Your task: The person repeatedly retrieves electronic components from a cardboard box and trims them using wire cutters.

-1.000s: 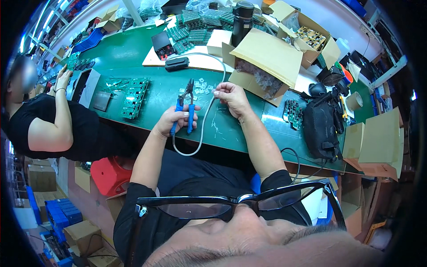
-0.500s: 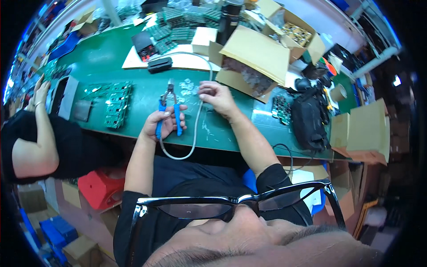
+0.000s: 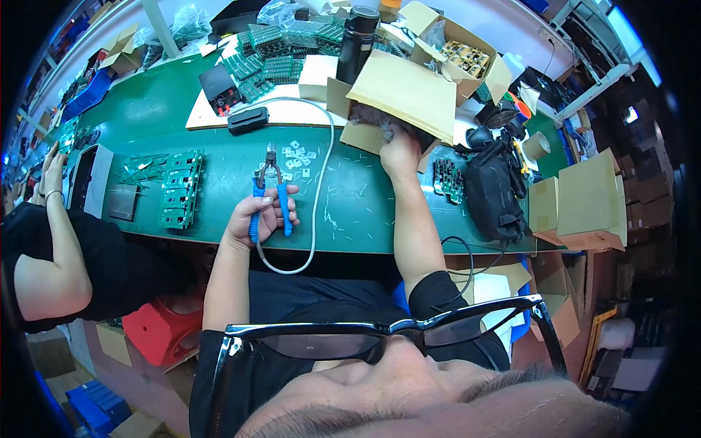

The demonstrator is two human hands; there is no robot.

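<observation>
My left hand (image 3: 244, 219) is wrapped round a pair of nippers with blue handles (image 3: 283, 210), its jaws pointing away from me. A grey cable (image 3: 315, 219) loops from the nippers' handle end up and round the table. Just beyond the jaws lies a scatter of small whitish clear pieces (image 3: 296, 158). My right hand (image 3: 400, 152) reaches to the mouth of a tilted cardboard box (image 3: 405, 87) filled with clear plastic pieces (image 3: 371, 117). Its fingertips are hidden among them, so what they hold does not show.
On the left stand green circuit boards (image 3: 181, 190); a co-worker's arm (image 3: 64, 233) is further left. A black pouch (image 3: 496, 191) and small boards (image 3: 447, 179) lie right. At the back are a black flask (image 3: 358, 45), stacked boards (image 3: 277, 69) and a black case (image 3: 248, 120).
My right hand has moved from beside the small clear pieces, forward and right to the cardboard box. My left hand keeps hold of the nippers. The whole view has shifted slightly.
</observation>
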